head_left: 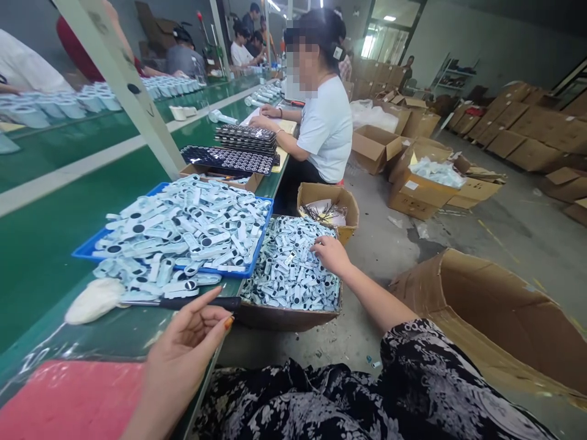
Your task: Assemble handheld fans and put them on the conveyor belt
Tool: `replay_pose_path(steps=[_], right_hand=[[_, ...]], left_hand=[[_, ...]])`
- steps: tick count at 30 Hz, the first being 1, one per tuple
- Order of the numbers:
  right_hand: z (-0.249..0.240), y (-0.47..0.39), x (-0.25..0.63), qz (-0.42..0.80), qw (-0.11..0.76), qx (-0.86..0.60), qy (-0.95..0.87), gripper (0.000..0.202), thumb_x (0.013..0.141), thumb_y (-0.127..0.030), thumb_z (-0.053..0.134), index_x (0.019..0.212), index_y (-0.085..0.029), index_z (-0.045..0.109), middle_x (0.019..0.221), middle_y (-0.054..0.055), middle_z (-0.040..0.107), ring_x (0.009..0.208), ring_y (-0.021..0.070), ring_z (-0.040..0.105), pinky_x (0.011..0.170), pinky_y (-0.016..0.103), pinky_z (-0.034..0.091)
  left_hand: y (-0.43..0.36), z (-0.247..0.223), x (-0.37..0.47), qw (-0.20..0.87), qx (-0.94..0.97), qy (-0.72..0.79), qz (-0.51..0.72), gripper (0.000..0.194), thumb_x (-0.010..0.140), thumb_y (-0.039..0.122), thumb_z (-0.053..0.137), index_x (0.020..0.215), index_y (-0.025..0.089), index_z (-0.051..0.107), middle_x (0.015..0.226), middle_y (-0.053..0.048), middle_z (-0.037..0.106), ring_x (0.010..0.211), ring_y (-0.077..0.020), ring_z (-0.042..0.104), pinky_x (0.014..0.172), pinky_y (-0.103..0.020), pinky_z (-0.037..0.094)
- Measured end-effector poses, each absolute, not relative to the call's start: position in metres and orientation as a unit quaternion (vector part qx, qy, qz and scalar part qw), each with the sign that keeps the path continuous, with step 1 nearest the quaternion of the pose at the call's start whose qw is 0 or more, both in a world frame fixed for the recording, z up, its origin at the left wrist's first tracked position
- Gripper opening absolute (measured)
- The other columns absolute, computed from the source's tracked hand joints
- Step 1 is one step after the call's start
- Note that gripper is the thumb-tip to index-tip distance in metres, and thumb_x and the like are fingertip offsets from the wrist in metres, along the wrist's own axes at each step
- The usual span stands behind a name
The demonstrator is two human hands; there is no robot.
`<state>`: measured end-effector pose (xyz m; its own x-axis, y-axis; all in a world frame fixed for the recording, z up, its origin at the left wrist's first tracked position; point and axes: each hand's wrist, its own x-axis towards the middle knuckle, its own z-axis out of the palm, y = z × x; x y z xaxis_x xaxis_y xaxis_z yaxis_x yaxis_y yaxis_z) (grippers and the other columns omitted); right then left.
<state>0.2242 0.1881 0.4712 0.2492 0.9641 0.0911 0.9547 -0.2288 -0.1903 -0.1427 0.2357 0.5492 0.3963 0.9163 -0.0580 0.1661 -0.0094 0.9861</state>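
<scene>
Over the table's edge, my left hand (190, 342) has its index finger and thumb stretched apart, with nothing visible between them. An orange patch shows on the thumb tip. Just beyond it lies a dark-handled tool (202, 302) with a white wrapped end (94, 300). My right hand (332, 253) reaches into a cardboard box of small pale-blue plastic parts (293, 275); its fingers are slightly bent and apart, resting at the heap. A blue tray (87, 249) on the table is piled with longer pale-blue plastic pieces (197, 220), some spilling over its near edge.
A red sheet (73, 397) lies on the green table (36, 293). Stacked black trays (245, 143) stand beyond the blue tray, near a seated co-worker (325, 122). A large open carton (486, 318) is at my right. More cartons (426, 189) sit on the floor behind.
</scene>
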Motion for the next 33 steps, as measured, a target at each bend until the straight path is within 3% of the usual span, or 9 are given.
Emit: replay_pose_path(steps=[6, 10, 14, 19, 23, 27, 30, 33], right_hand=[[0.47, 0.197, 0.217, 0.048, 0.112, -0.777, -0.617, 0.036, 0.093, -0.009, 0.069, 0.124, -0.025, 0.073, 0.132, 0.013, 0.059, 0.121, 0.0321, 0.049, 0.096, 0.041, 0.038], [0.473, 0.206, 0.215, 0.08, 0.185, -0.775, -0.6, 0.022, 0.09, -0.009, 0.071, 0.109, -0.021, 0.075, 0.129, 0.014, 0.061, 0.12, 0.0316, 0.051, 0.1, 0.043, 0.036], [0.478, 0.212, 0.214, 0.126, 0.318, -0.766, -0.544, 0.004, 0.093, -0.021, 0.067, 0.091, -0.018, 0.066, 0.114, 0.012, 0.064, 0.108, 0.0272, 0.058, 0.096, 0.041, 0.041], [0.487, 0.207, 0.188, 0.28, 0.489, -0.668, -0.487, 0.043, 0.091, -0.06, 0.061, 0.083, -0.022, 0.043, 0.089, 0.007, 0.066, 0.087, 0.0242, 0.068, 0.08, 0.037, 0.053], [0.497, 0.194, 0.139, 0.43, 0.551, -0.531, -0.479, 0.062, 0.08, -0.078, 0.067, 0.101, -0.023, 0.046, 0.087, 0.004, 0.067, 0.078, 0.0218, 0.07, 0.071, 0.035, 0.058], [0.504, 0.181, 0.087, 0.567, 0.575, -0.399, -0.435, 0.062, 0.082, -0.063, 0.08, 0.12, -0.021, 0.053, 0.088, 0.003, 0.069, 0.074, 0.0169, 0.068, 0.069, 0.028, 0.057], [0.509, 0.174, 0.057, 0.66, 0.578, -0.294, -0.379, 0.052, 0.085, -0.047, 0.085, 0.122, -0.02, 0.06, 0.087, 0.003, 0.07, 0.07, 0.0129, 0.067, 0.067, 0.022, 0.055], [0.515, 0.172, 0.037, 0.694, 0.567, -0.24, -0.372, 0.044, 0.088, -0.042, 0.084, 0.12, -0.02, 0.064, 0.083, 0.002, 0.069, 0.067, 0.0104, 0.065, 0.065, 0.019, 0.055]], left_hand=[[0.237, 0.544, -0.143, 0.553, 0.638, 0.425, 0.327, 0.062, 0.079, 0.052, 0.082, 0.133, 0.029, 0.063, 0.094, -0.001, 0.071, 0.085, -0.0164, 0.068, 0.081, -0.022, 0.058], [0.238, 0.542, -0.145, 0.551, 0.646, 0.423, 0.317, 0.062, 0.08, 0.053, 0.081, 0.134, 0.029, 0.062, 0.093, -0.001, 0.071, 0.086, -0.0171, 0.068, 0.08, -0.023, 0.058], [0.239, 0.54, -0.147, 0.549, 0.647, 0.417, 0.326, 0.061, 0.08, 0.052, 0.081, 0.134, 0.029, 0.062, 0.093, -0.001, 0.071, 0.085, -0.0169, 0.068, 0.081, -0.024, 0.059], [0.237, 0.548, -0.142, 0.55, 0.645, 0.412, 0.334, 0.058, 0.081, 0.049, 0.08, 0.132, 0.026, 0.063, 0.091, -0.002, 0.072, 0.084, -0.0168, 0.069, 0.081, -0.025, 0.059], [0.229, 0.563, -0.139, 0.549, 0.627, 0.404, 0.376, 0.053, 0.08, 0.043, 0.082, 0.126, 0.024, 0.066, 0.088, -0.001, 0.073, 0.08, -0.0154, 0.069, 0.08, -0.024, 0.058], [0.222, 0.575, -0.14, 0.552, 0.615, 0.385, 0.41, 0.045, 0.083, 0.032, 0.08, 0.125, 0.025, 0.067, 0.088, 0.0, 0.073, 0.08, -0.0127, 0.069, 0.079, -0.021, 0.057], [0.219, 0.582, -0.144, 0.549, 0.613, 0.369, 0.432, 0.042, 0.085, 0.027, 0.078, 0.125, 0.026, 0.067, 0.088, 0.001, 0.073, 0.08, -0.0108, 0.069, 0.077, -0.019, 0.056], [0.218, 0.589, -0.146, 0.54, 0.622, 0.355, 0.443, 0.041, 0.086, 0.022, 0.076, 0.126, 0.026, 0.066, 0.089, 0.002, 0.073, 0.079, -0.0098, 0.068, 0.077, -0.019, 0.056]])
